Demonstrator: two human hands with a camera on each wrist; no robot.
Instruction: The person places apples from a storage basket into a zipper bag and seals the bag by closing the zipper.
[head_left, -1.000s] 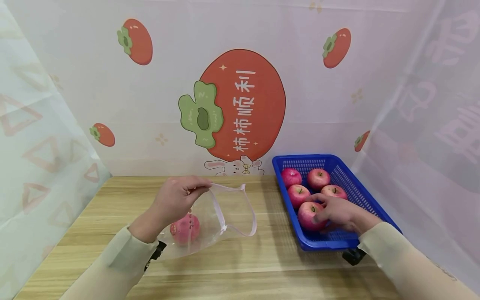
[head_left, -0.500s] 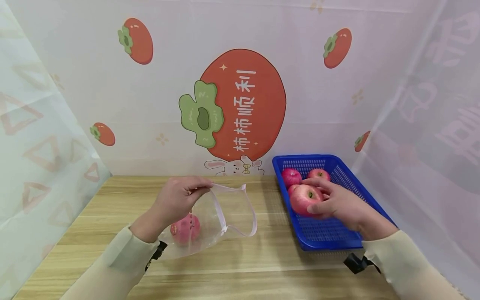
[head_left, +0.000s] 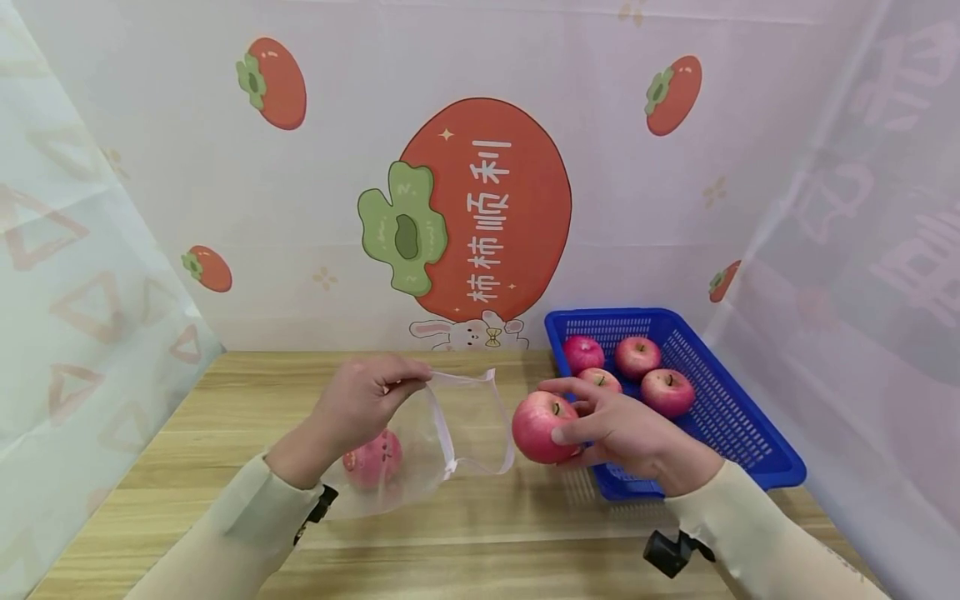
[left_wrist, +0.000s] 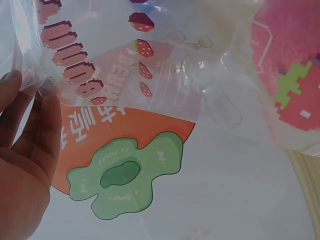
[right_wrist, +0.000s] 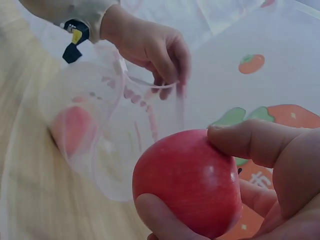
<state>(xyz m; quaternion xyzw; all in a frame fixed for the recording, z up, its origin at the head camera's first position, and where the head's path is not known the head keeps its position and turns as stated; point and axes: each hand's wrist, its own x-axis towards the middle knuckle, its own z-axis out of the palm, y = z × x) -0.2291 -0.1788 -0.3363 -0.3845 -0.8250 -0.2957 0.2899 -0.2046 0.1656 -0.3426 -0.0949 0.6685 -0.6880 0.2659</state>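
My left hand [head_left: 367, 400] pinches the rim of a clear plastic zip bag [head_left: 420, 471] at its upper edge, and the bag's mouth gapes toward the right. Inside the bag, at its far end, lies one apple [head_left: 372, 458]; in the left wrist view, pixel strawberry prints on the film partly cover it. My right hand [head_left: 626, 433] grips a red apple [right_wrist: 187, 182] between thumb and fingers, just right of the bag's mouth and apart from it. Part of the fingers is hidden behind that apple.
At the right stands a blue plastic basket [head_left: 750, 417] with several apples, among them one at its right side [head_left: 667, 392]. A printed cloth wall [head_left: 315, 192] rises behind the wooden table [head_left: 420, 558], with more cloth at both sides.
My right hand has lifted the apple out of the basket and carried it left toward the bag's mouth. The left hand and the bag have hardly moved.
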